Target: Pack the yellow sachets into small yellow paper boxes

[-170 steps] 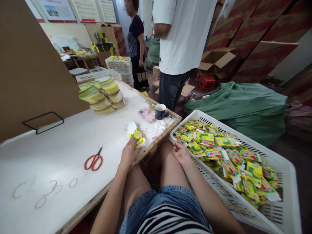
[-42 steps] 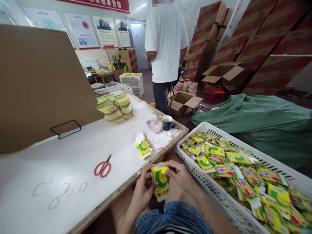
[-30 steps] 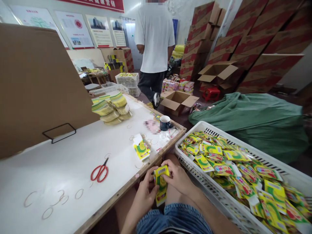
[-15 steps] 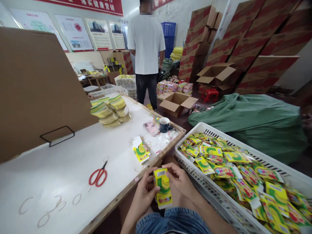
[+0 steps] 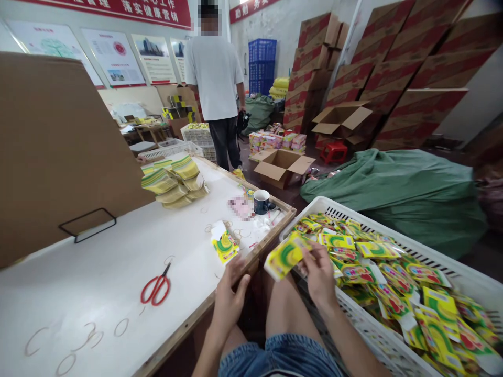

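A small yellow and green printed carton (image 5: 286, 257) is pinched at one end in my right hand (image 5: 319, 272), beside the near end of the white crate. It is slightly smeared by motion. My left hand (image 5: 230, 293) is empty, fingers apart, at the table's wooden edge. Just beyond that hand, a few flat yellow cartons (image 5: 225, 246) with white flaps lie on the white table (image 5: 129, 262). The white plastic crate (image 5: 356, 327) to my right is heaped with similar yellow cartons (image 5: 393, 283), some showing red and pink print.
Red-handled scissors (image 5: 156, 289) and loose rubber bands (image 5: 121, 327) lie on the table. Farther back are a dark mug (image 5: 261, 202) and bundled carton stacks (image 5: 176, 180). A person (image 5: 216, 78) stands beyond the table. An open box (image 5: 281, 165) and a green sack (image 5: 396, 193) are on the floor.
My left hand has let go of the carton and moved left. My right hand has carried the carton up and right toward the crate. The person beyond has shifted left in view.
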`<action>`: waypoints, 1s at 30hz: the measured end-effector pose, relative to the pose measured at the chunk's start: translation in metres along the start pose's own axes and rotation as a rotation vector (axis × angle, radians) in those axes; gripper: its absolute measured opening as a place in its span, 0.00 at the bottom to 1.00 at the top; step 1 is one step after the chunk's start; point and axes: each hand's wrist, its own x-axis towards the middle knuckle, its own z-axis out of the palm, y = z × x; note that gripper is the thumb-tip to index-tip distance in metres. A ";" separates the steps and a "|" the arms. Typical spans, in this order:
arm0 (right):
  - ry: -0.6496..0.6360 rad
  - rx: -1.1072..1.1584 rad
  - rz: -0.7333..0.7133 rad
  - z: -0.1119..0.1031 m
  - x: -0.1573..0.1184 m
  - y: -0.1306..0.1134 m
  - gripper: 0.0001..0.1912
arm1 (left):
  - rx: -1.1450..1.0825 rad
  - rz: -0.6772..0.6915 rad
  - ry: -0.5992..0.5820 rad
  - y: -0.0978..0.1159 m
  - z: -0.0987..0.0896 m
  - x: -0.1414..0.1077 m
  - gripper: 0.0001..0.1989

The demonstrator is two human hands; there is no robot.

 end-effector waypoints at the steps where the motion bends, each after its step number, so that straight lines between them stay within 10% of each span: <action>1: 0.134 0.097 -0.030 -0.007 0.011 -0.001 0.22 | 0.083 0.042 0.065 -0.005 -0.007 0.006 0.22; 5: 0.246 0.281 0.204 -0.027 0.031 0.006 0.17 | 0.334 0.157 0.203 -0.030 -0.031 0.031 0.25; 11: 0.059 0.260 0.506 -0.005 -0.007 0.032 0.20 | 0.758 0.162 0.063 -0.067 -0.038 0.054 0.26; 20: -0.302 -0.193 0.184 0.035 -0.020 0.052 0.21 | 0.849 0.112 0.019 -0.081 -0.040 0.053 0.19; 30: -0.503 -0.813 -0.131 0.128 0.005 0.098 0.12 | 0.831 0.154 0.020 -0.093 -0.040 0.052 0.20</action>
